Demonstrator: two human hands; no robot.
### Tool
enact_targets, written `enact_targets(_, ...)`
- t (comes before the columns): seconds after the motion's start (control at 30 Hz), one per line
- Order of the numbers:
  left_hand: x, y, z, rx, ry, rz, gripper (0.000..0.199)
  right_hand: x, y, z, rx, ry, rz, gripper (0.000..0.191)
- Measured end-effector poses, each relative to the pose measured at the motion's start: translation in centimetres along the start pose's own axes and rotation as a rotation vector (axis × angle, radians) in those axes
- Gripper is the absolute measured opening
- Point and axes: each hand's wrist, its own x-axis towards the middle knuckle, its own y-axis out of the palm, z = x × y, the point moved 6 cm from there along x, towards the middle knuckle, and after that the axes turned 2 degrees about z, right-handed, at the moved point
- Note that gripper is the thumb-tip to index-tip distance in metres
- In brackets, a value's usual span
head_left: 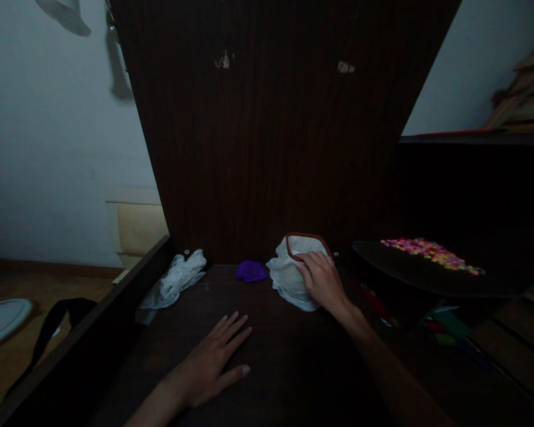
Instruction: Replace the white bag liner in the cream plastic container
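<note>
My right hand (323, 277) has its fingers bent over the near side of the brown rim of a small bin (289, 279), which is lined with a white bag and stands against the upright dark panel. My left hand (216, 359) lies on the dark wooden surface (267, 362) with its fingers spread and nothing in it. Between the bin and the left side, a crumpled purple cloth (250, 271) rests by the panel. Farther left is a crumpled, see-through white plastic bag (180, 277).
The tall dark panel (267, 136) rises behind the surface, and a raised edge (89, 314) runs along the left. At the right, a dark shelf (382, 261) bears many small pink and yellow pieces (434, 254). A white round object (4, 320) is low at the left.
</note>
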Motion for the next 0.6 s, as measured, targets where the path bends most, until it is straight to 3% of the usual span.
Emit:
enact_targets(0.3, 0.0, 0.1, 0.0, -0.003, -0.017, 0.028, 0.064, -0.1, 0.0, 0.0, 0.022, -0.026, -0.021, 0.021)
enact_targets(0.6, 0.0, 0.3, 0.3, 0.004, 0.015, -0.003, 0.064, -1.3, -1.7, 2.5, 0.063, -0.063, -0.04, 0.021)
